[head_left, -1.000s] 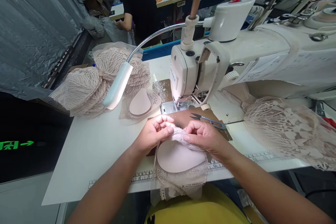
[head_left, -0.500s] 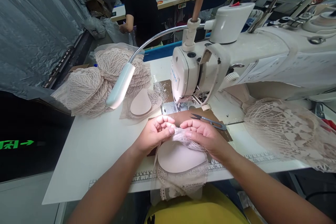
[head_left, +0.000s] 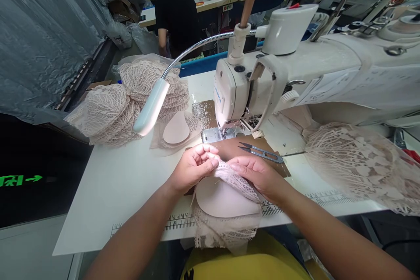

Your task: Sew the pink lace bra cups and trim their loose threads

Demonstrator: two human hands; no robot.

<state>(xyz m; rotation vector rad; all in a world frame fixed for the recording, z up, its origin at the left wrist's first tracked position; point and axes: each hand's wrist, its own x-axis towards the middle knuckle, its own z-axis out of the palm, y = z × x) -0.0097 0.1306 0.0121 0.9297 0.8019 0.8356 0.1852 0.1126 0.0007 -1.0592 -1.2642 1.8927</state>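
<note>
Between both hands, in front of the sewing machine (head_left: 231, 96), is a beige lace piece (head_left: 241, 183) with a smooth pale cup-shaped pad (head_left: 223, 199) on it. My left hand (head_left: 198, 166) pinches the upper left edge of the lace between thumb and fingers. My right hand (head_left: 254, 173) grips the same edge a little to the right, thumb on top. The lace's lower part hangs over the table's front edge. Thread snips (head_left: 262, 153) lie on a brown plate (head_left: 226, 146) just beyond my right hand.
Stacked lace pieces (head_left: 154, 81) lie at the back left, with a single pad on lace (head_left: 177, 127) in front. A lamp (head_left: 151, 107) on a bent arm hangs above. More lace (head_left: 357, 162) lies at right. A person (head_left: 179, 13) works at the far side.
My right hand has shifted slightly right and down along the edge, and the lace now folds over more of the pad's right side. My left hand stays put.
</note>
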